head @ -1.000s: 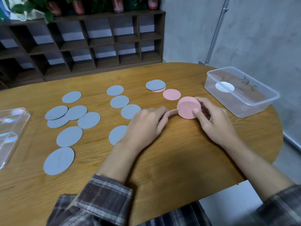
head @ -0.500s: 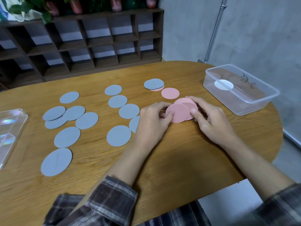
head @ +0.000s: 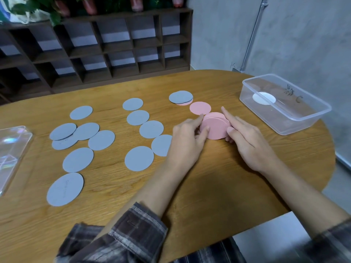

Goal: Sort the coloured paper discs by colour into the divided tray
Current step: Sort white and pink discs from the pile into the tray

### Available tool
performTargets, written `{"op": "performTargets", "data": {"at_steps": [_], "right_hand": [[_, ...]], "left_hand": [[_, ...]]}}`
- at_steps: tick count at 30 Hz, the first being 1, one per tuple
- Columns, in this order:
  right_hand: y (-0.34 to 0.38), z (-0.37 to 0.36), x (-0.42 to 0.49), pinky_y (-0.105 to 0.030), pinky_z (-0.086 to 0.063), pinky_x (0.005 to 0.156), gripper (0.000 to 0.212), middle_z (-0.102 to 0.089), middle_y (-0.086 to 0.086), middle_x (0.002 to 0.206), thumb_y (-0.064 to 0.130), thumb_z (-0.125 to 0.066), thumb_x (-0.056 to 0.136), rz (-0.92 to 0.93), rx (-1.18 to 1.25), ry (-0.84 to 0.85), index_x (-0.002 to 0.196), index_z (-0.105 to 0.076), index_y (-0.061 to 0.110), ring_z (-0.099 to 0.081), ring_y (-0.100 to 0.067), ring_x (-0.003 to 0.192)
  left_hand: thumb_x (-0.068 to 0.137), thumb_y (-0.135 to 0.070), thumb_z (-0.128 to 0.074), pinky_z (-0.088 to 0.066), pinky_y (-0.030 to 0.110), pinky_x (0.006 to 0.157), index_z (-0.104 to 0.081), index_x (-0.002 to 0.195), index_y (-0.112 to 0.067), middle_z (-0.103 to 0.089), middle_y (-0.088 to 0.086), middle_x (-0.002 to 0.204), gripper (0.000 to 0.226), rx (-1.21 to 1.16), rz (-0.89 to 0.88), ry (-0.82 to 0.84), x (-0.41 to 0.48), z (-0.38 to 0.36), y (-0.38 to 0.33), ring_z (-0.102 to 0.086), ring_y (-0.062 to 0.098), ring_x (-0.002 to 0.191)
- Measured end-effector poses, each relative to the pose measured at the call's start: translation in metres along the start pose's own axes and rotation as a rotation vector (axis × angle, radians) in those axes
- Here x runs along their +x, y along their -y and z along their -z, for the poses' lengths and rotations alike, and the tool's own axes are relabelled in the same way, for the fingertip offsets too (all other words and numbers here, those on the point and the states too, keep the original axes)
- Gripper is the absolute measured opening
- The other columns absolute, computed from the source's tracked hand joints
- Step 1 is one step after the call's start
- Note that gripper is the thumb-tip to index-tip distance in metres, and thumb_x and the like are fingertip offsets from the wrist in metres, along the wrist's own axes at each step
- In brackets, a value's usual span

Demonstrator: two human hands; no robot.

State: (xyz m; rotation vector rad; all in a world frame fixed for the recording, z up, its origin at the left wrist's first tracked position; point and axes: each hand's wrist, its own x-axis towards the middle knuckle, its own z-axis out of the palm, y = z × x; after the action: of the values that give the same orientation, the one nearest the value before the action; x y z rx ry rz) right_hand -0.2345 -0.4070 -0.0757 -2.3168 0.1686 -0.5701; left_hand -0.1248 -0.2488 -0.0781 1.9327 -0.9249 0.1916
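Table (head: 209,186): wood, rounded end, both forearms laid across it from the near edge.

Tub (head: 296,126): clear, well to the right of the right fingers, with one white disc (head: 264,98) inside.

Tray (head: 11,149): clear, far to the left of the left fingers, cut by the frame edge.

Grey discs (head: 138,158): we see them flat and scattered left of the left hand (head: 187,141), the nearest partly hidden behind its knuckles.

Pink stack (head: 216,128): held between the two hands. We cannot tell whether it rests on the wood or is lifted clear.

Left hand: palm down, thumb on the stack's top face at the left edge, index finger along the far-left rim, other fingers curled under.

Right hand (head: 248,143): thumb tip against the near-right rim, index finger straight along the far-right side and pointing away. The remaining fingers are curled at the stack's right side, partly hidden.

Pink disc (head: 200,108): single, flat, just beyond the left index fingertip, beside the stack's far rim.
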Motion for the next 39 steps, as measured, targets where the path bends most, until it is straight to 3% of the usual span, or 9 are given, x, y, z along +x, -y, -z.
{"op": "performTargets", "data": {"at_steps": [2,5,9,12,18,23,28,33,39], "right_hand": [[0.002,-0.002,0.0,-0.007,-0.032,0.095,0.054,-0.053,0.026,0.108,0.029,-0.037,0.11,-0.024,-0.034,0.036,0.162,-0.023,0.026,-0.052,0.001,0.103],[0.005,-0.005,0.002,-0.012,-0.029,0.097,0.063,-0.049,0.01,0.123,0.034,-0.04,0.109,-0.022,-0.126,0.067,0.164,-0.012,0.024,-0.046,-0.002,0.115],[0.004,-0.003,0.005,-0.003,-0.03,0.098,0.048,-0.059,0.005,0.132,0.021,-0.05,0.107,0.038,-0.156,-0.047,0.154,-0.041,0.016,-0.052,-0.003,0.116],[0.004,-0.001,0.004,-0.003,-0.034,0.084,0.036,-0.066,0.005,0.115,0.022,-0.055,0.104,0.019,-0.146,-0.085,0.14,-0.053,0.019,-0.056,0.004,0.092],[0.005,0.001,0.002,-0.009,-0.039,0.07,0.029,-0.065,0.004,0.093,0.022,-0.058,0.102,-0.022,-0.059,-0.086,0.131,-0.058,0.024,-0.056,-0.006,0.079],[0.003,0.002,0.005,-0.009,-0.039,0.071,0.03,-0.065,0.007,0.095,0.021,-0.058,0.101,-0.067,-0.062,-0.15,0.131,-0.059,0.022,-0.056,-0.004,0.082],[-0.001,0.003,0.007,-0.007,-0.04,0.076,0.029,-0.066,0.001,0.101,0.02,-0.057,0.102,-0.136,-0.059,-0.244,0.131,-0.058,0.019,-0.055,-0.008,0.087],[-0.004,0.003,0.009,-0.013,-0.041,0.076,0.027,-0.067,-0.001,0.101,0.021,-0.058,0.101,-0.176,-0.041,-0.286,0.129,-0.059,0.022,-0.055,-0.009,0.087],[-0.007,0.004,0.01,-0.016,-0.043,0.076,0.029,-0.067,0.002,0.1,0.023,-0.058,0.101,-0.196,-0.025,-0.275,0.13,-0.059,0.023,-0.056,-0.009,0.088]], "left_hand": [[0.099,-0.021,-0.066,-0.046,0.038,0.076,-0.07,0.126,-0.005,-0.066,0.01,0.082,0.031,0.062,-0.018,-0.003,0.001,-0.004,0.0,-0.059,0.025,0.075],[0.102,-0.024,-0.061,-0.047,0.041,0.074,-0.065,0.13,-0.003,-0.062,0.012,0.084,0.035,0.145,-0.035,0.007,0.002,-0.008,-0.002,-0.057,0.028,0.077],[0.105,-0.03,-0.056,-0.051,0.043,0.081,-0.056,0.144,-0.006,-0.066,0.013,0.101,0.046,0.168,-0.027,0.06,0.001,-0.009,-0.002,-0.062,0.031,0.091],[0.103,-0.035,-0.058,-0.051,0.039,0.088,-0.055,0.148,-0.015,-0.068,0.006,0.11,0.049,0.109,-0.016,0.1,0.001,-0.003,0.001,-0.063,0.024,0.101],[0.097,-0.028,-0.066,-0.054,0.038,0.088,-0.069,0.133,-0.022,-0.076,-0.003,0.108,0.036,0.048,-0.07,0.113,0.006,0.011,0.006,-0.068,0.015,0.098],[0.098,-0.037,-0.059,-0.055,0.042,0.09,-0.07,0.13,-0.019,-0.074,-0.002,0.118,0.038,0.191,0.022,0.061,0.02,0.013,0.01,-0.066,0.02,0.109],[0.101,-0.028,-0.058,-0.046,0.041,0.104,-0.059,0.142,-0.013,-0.063,0.002,0.142,0.043,0.382,-0.047,0.211,0.04,0.007,0.016,-0.053,0.024,0.133],[0.101,-0.039,-0.061,-0.039,0.04,0.115,-0.048,0.152,-0.013,-0.046,0.005,0.16,0.059,0.396,-0.013,0.311,0.063,-0.002,0.023,-0.04,0.024,0.148],[0.095,-0.045,-0.068,-0.051,0.045,0.094,-0.061,0.137,-0.019,-0.066,0.001,0.128,0.05,0.387,0.017,0.238,0.067,-0.008,0.031,-0.059,0.027,0.12]]}}
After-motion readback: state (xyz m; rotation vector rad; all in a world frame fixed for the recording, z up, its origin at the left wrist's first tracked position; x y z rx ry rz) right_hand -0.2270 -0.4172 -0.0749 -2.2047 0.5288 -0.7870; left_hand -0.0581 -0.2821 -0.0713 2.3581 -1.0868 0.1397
